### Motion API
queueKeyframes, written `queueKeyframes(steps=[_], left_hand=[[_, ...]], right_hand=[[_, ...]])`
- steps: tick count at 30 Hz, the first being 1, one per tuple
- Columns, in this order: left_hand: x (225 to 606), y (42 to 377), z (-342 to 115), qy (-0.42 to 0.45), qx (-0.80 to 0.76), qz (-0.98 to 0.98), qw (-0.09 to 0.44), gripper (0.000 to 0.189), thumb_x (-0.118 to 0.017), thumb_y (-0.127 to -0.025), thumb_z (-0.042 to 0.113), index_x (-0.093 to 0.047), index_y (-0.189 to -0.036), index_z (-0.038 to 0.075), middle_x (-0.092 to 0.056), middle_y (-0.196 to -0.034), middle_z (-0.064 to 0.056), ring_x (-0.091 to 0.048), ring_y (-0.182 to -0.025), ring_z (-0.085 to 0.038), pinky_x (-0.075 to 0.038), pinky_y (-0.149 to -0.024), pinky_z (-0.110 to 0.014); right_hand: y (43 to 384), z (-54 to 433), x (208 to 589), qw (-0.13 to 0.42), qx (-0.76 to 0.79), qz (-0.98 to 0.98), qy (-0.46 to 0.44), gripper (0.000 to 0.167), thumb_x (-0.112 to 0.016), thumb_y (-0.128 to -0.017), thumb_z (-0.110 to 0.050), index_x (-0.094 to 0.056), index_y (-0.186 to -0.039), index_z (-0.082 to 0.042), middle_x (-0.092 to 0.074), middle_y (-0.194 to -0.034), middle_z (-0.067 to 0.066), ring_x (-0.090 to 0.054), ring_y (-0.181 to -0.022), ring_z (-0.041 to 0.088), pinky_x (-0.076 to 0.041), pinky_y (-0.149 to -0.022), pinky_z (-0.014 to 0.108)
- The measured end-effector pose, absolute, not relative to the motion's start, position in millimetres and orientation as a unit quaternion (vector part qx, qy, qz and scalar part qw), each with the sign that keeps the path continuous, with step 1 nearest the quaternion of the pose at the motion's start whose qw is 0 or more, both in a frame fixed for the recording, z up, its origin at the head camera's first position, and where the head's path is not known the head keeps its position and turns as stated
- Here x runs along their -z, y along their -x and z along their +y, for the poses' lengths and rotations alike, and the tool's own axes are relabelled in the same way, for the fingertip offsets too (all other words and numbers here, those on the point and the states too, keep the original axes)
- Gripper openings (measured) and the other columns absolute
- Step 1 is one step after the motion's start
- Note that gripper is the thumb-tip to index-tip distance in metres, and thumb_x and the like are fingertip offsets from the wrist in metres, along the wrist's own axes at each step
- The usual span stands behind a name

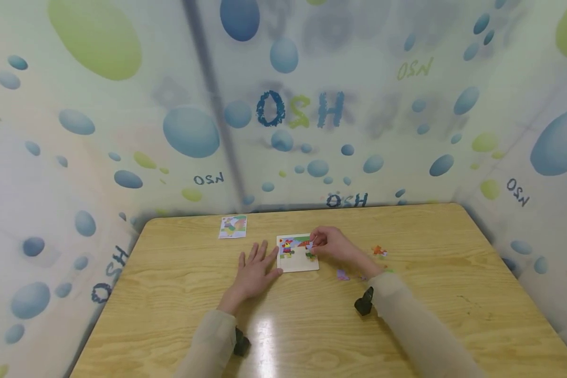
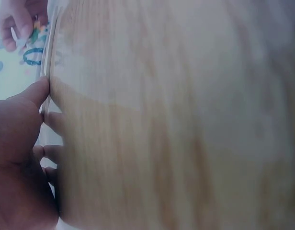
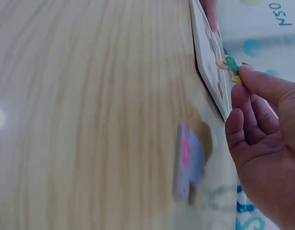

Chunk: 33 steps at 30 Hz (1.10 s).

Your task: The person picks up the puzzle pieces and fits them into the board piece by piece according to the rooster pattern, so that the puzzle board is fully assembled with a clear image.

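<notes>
Pinching a puzzle piece (image 3: 230, 65) over the right side of a puzzle board (image 1: 294, 264), the right hand (image 1: 334, 245) is clamping its fingers on probably light, stiff card, best gripped by its edges, while the left hand (image 1: 254, 274), fingers spread, is touching the board's left edge.

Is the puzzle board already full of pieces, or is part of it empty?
Partly empty: in the head view, the puzzle board has picture pieces across its top, but its lower middle is bare.
</notes>
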State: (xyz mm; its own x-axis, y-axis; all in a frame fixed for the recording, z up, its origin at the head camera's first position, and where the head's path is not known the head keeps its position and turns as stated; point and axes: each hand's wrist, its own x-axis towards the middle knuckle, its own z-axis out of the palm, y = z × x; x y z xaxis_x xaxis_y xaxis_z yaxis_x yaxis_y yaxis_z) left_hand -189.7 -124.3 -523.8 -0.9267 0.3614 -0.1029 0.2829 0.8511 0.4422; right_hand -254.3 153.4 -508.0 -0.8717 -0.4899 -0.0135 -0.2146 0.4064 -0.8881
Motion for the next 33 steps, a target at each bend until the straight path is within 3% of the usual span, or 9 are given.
queueKeyframes(steps=[15, 26, 33], left_hand=[[523.4, 189.4, -123.2, -0.166, -0.211, 0.959, 0.089, 0.064, -0.054, -0.105, 0.044, -0.038, -0.16, 0.015, -0.015, -0.168, -0.021, -0.007, -0.155, -0.044, -0.001, -0.117, -0.07], [520.3, 187.4, -122.9, -0.167, -0.213, 0.959, 0.084, 0.064, -0.054, -0.106, 0.044, -0.038, -0.16, 0.014, -0.017, -0.168, -0.022, -0.008, -0.154, -0.044, -0.002, -0.116, -0.071], [519.1, 187.1, -123.0, -0.168, -0.213, 0.959, 0.083, 0.063, -0.054, -0.106, 0.043, -0.038, -0.16, 0.014, -0.017, -0.168, -0.022, -0.008, -0.154, -0.044, -0.002, -0.117, -0.07]], right_hand=[[260.1, 117.9, 517.4, 0.112, 0.492, 0.843, 0.188, 0.021, -0.08, -0.088, -0.004, -0.069, -0.106, -0.002, -0.071, -0.09, 0.003, -0.066, -0.083, 0.016, -0.055, -0.076, 0.033], [261.5, 110.5, 522.4, 0.099, 0.457, 0.866, 0.178, 0.02, -0.081, -0.088, -0.007, -0.075, -0.107, -0.003, -0.066, -0.085, 0.0, -0.058, -0.077, 0.015, -0.05, -0.07, 0.03], [261.1, 107.7, 525.0, 0.091, 0.433, 0.877, 0.186, 0.019, -0.079, -0.089, -0.008, -0.077, -0.108, -0.005, -0.064, -0.089, 0.0, -0.057, -0.079, 0.014, -0.049, -0.072, 0.029]])
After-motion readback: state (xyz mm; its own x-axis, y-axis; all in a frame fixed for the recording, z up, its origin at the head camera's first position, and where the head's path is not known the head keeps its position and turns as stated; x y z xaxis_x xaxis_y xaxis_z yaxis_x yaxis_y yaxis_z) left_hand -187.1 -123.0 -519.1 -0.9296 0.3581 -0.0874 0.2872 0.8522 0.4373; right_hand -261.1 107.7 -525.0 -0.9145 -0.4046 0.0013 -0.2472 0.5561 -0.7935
